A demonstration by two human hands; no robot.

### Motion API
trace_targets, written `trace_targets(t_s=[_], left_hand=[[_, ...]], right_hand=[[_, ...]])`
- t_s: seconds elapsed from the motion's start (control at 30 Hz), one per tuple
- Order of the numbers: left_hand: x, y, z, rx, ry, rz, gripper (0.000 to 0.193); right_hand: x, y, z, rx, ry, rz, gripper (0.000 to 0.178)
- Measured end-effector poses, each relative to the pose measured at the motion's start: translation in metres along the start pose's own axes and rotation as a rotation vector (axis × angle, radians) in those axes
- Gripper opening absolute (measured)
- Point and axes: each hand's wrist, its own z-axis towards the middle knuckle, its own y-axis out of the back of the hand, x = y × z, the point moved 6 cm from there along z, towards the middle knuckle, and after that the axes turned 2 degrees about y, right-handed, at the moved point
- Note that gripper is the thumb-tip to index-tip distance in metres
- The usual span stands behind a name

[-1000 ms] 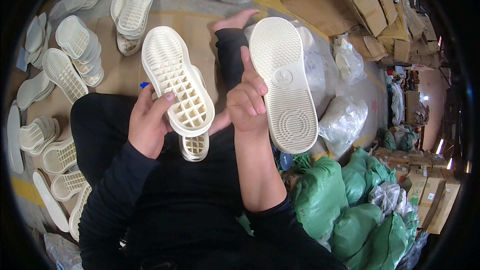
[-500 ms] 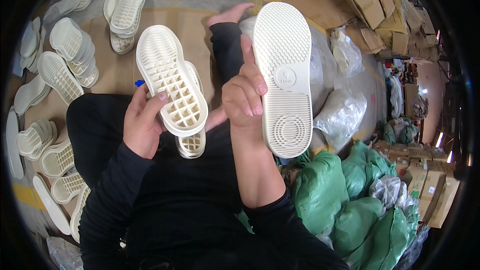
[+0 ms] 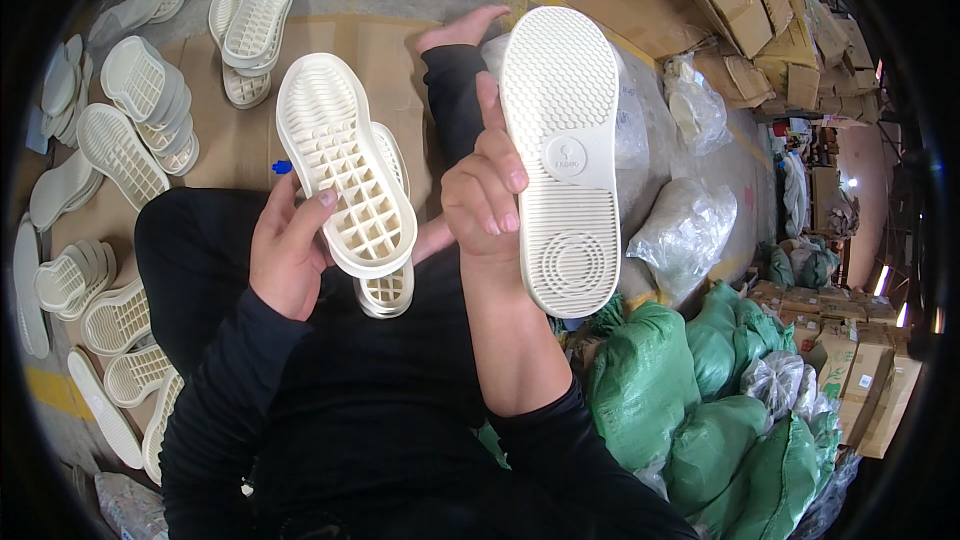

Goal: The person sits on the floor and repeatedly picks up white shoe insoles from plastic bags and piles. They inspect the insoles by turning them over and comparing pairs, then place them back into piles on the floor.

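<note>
My left hand (image 3: 287, 252) grips a cream shoe sole (image 3: 346, 165) by its edge, thumb on top. The sole's ribbed and gridded inner side faces up. Under it lies another shoe sole (image 3: 388, 292), mostly covered; whether my hand holds that one too I cannot tell. A blue-tipped thing (image 3: 281, 167) pokes out beside my left fingers. Raised at the right, my right hand (image 3: 484, 183) is closed on the edge of a second cream sole (image 3: 560, 162), index finger pointing up. That sole's patterned tread faces me, with a round emblem in the middle.
Many cream soles lie at the left, such as a stack (image 3: 150, 90) and a pair (image 3: 258, 25) on a flat cardboard sheet (image 3: 345, 35). Green sacks (image 3: 640, 365) and clear plastic bags (image 3: 685, 235) crowd the right. Cardboard boxes (image 3: 640, 0) stand behind them.
The sole in my right hand has shifted slightly left. The one in my left hand is almost where it was, a touch lower and to the right.
</note>
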Motion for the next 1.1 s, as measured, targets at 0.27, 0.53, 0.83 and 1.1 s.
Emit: trace_targets(t_s=[0.27,0.53,0.83,1.1], left_hand=[[0.003,0.002,-0.002,0.028,-0.048,0.037,0.055],[-0.022,0.004,-0.007,0.089,-0.256,0.131,0.07],[-0.031,0.019,-0.027,0.04,-0.198,0.107,0.064],[-0.027,0.02,-0.032,0.048,-0.206,0.143,0.064]], right_hand=[[-0.002,-0.007,0.008,0.026,-0.124,-0.23,0.092],[-0.003,-0.025,0.088,-0.072,-0.08,-0.139,0.068],[0.001,-0.127,0.18,0.423,0.24,-0.066,0.049],[0.009,-0.175,0.168,0.484,0.387,0.065,0.03]])
